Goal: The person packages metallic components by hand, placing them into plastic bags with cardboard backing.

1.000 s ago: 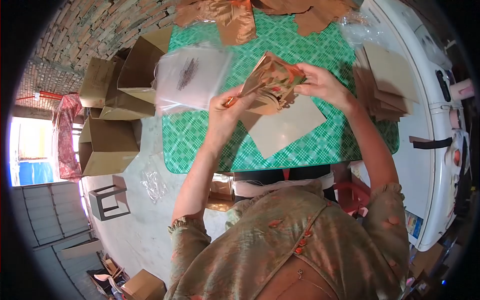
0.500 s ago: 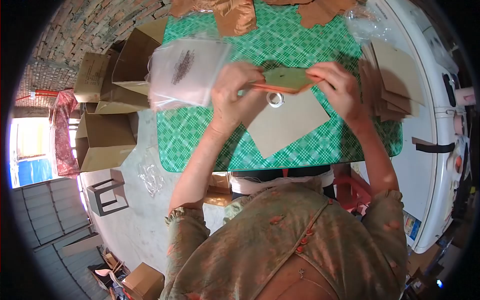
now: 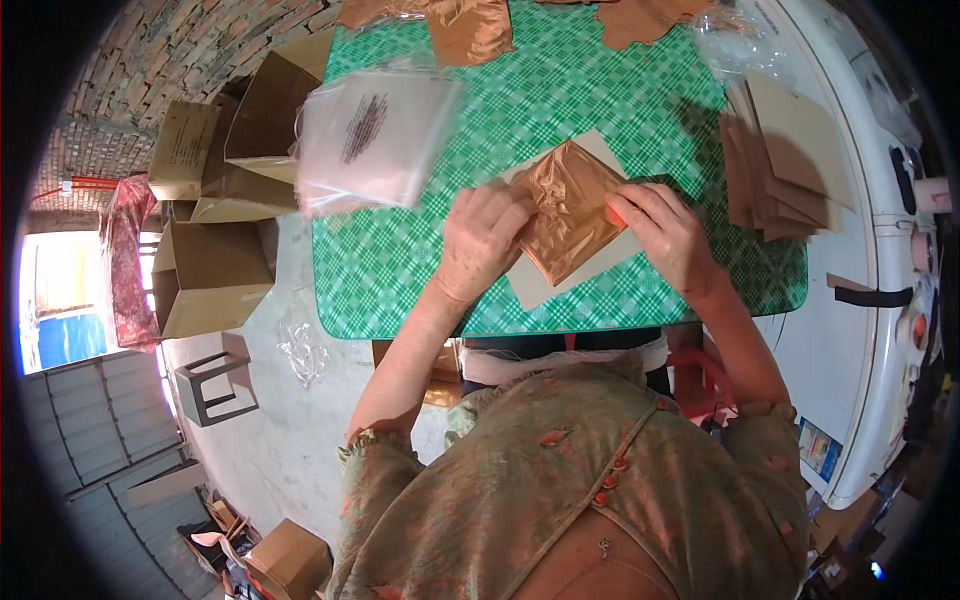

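A folded square of shiny copper-brown satin cloth (image 3: 570, 210) lies over a beige card sheet (image 3: 540, 291), whose edges show around it. My left hand (image 3: 485, 240) is closed at the cloth's left corner, fingers curled over its edge. Opposite it, my right hand (image 3: 665, 232) pinches the right corner between thumb and fingers, where a brighter orange bit shows. Whatever lies between cloth and card is hidden.
Clear plastic bags (image 3: 375, 140) are stacked on the green checked tablecloth (image 3: 390, 270) at left. More brown cloth (image 3: 475, 30) lies at the far edge. Card sheets (image 3: 790, 150) are piled at right beside a white fridge (image 3: 850, 400). Open cartons (image 3: 215, 280) stand left.
Both hands have come down and nearer with the cloth, which was raised and tilted and now lies flat on the card. The white ring seen on the card is now covered.
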{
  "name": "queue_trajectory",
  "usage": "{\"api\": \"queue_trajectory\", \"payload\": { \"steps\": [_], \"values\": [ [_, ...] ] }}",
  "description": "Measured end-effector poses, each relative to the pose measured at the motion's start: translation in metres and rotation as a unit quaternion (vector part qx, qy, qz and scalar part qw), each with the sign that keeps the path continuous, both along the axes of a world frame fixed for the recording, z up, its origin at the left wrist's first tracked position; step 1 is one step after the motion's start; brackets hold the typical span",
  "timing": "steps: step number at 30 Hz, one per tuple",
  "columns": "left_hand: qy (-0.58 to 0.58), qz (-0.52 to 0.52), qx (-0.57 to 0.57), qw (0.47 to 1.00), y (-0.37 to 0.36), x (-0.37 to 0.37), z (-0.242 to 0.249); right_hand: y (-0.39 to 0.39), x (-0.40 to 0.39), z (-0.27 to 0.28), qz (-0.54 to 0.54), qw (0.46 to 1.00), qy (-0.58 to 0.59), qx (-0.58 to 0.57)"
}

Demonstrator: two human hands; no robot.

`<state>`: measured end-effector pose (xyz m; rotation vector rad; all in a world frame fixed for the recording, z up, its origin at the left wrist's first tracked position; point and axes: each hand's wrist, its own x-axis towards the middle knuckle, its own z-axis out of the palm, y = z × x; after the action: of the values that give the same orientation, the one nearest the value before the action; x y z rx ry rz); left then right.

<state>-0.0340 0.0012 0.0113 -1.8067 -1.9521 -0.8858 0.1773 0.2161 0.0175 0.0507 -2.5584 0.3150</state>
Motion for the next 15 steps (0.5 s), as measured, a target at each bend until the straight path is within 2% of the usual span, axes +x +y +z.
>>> {"api": "queue_trajectory", "payload": {
  "steps": [5,11,15],
  "values": [
    [0.025,-0.001,-0.011,1.0,-0.002,-0.001,-0.005,-0.006,0.003,0.003,0.017,0.997,-0.01,-0.074],
    [0.04,-0.015,-0.004,0.999,-0.002,-0.002,-0.005,0.001,-0.003,0.004,-0.033,0.969,-0.012,-0.245],
    [0.055,-0.025,0.011,0.998,-0.001,-0.003,-0.006,0.015,-0.034,0.001,-0.047,0.973,-0.03,-0.225]
  ]
}}
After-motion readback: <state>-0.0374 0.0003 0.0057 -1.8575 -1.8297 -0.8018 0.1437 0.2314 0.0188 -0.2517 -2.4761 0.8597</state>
